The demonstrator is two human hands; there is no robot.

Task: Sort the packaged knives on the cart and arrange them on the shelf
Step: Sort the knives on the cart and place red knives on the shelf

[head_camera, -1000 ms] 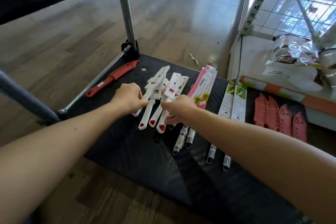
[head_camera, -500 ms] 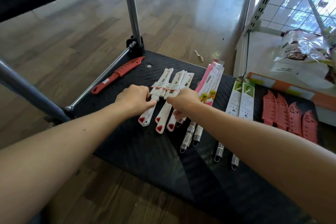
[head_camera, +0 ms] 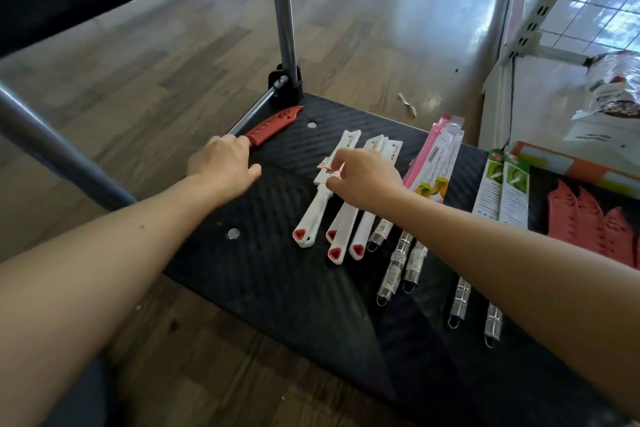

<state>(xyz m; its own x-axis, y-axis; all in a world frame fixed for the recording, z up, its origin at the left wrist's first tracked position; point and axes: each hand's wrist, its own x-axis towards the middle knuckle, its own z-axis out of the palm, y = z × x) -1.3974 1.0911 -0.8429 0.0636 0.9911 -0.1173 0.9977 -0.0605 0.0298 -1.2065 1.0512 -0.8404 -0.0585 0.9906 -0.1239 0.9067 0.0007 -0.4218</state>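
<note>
A black ribbed plastic cart deck (head_camera: 277, 253) with grey metal posts (head_camera: 284, 10) at its far corner stands on a glossy wood-plank floor (head_camera: 381, 28). To the right is a white metal shelf (head_camera: 540, 121) with slotted uprights and a wire grid back; crinkled foil bags (head_camera: 616, 87) lie on it.

Across the deck, left to right, lie:
- a red sheathed knife (head_camera: 273, 125) at the far-left edge
- four white-sheathed knives (head_camera: 311, 218) with red triangles at the handle ends
- pink and yellow carded knives (head_camera: 436, 163) with steel handles
- two green-and-white carded knives (head_camera: 502, 191)
- a row of salmon-pink knife sheaths (head_camera: 588, 225)

The cards carry script and fine print, and the white knives have paper labels; all of it is too small to read.

The left hand (head_camera: 221, 166) covers the red knife's handle. Its fingers are bent together over the handle and its thumb is stretched apart; whether it grips cannot be told. The right hand (head_camera: 367, 180) pinches the leftmost white knife at its label between a curled forefinger and thumb.
</note>
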